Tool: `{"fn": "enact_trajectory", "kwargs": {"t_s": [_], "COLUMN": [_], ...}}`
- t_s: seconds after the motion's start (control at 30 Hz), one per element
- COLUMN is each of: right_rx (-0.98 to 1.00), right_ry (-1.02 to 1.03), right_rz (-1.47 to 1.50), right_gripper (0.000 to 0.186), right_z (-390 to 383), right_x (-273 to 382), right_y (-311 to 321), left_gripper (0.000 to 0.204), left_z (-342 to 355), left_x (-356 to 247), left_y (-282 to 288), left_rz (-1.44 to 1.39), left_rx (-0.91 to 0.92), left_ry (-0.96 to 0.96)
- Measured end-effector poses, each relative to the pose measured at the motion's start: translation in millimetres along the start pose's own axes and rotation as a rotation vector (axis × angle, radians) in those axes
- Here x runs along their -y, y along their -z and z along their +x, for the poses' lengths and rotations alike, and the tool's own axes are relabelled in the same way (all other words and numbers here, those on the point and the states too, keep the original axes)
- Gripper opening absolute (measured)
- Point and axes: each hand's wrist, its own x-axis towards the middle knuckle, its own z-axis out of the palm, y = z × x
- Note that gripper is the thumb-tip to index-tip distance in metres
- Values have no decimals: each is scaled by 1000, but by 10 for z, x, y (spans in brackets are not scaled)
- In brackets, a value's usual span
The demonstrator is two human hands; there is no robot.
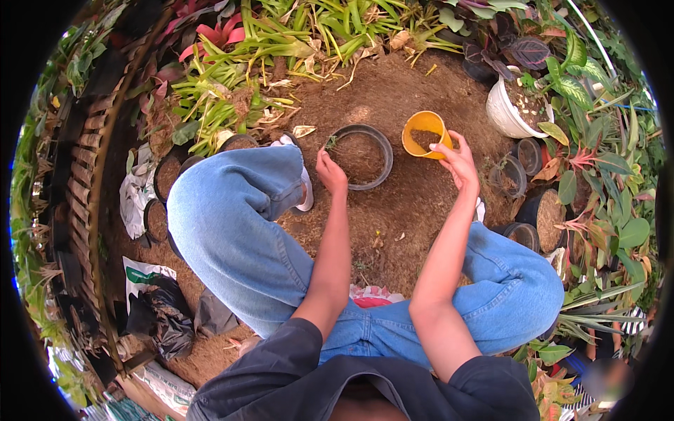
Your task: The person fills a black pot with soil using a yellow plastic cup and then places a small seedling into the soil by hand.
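My left hand [330,168] has its fingers closed on a small green sprig [333,142], at the left side of a round black pot [385,161] with brown soil inside, standing on the ground. My right hand [456,161] grips a yellow pot [414,126] by its front right side; it is tilted toward me, showing some dark soil inside, just to the right of the black pot.
Leafy plants [295,28] border the back and right. A white pot [502,105] and smaller dark pots [512,179] stand at the right. More pots [168,175] and plastic bags [168,309] lie left of my jeans-covered legs [232,217]. Dirt ground [379,231] lies between them.
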Motion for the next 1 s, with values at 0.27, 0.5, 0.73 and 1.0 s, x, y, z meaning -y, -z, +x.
{"fn": "enact_trajectory", "kwargs": {"t_s": [0.27,0.5,0.73,1.0], "right_rx": [-133,-73,-62,-46], "right_ry": [431,585,596,611], "right_rz": [-571,-670,-779,-715], "right_gripper": [122,121,125,123], "right_z": [-299,-470,-571,-625], "right_x": [565,660,792,922], "right_y": [-691,-1016,-1204,-1165], "left_gripper": [41,43,43,43], "left_z": [48,41,40,13], "left_x": [75,78,53,-4], "left_y": [13,-1,9,13], "left_rz": [16,-18,-4,10], "left_rx": [-13,-4,-14,-16], "left_ry": [44,49,35,54]}}
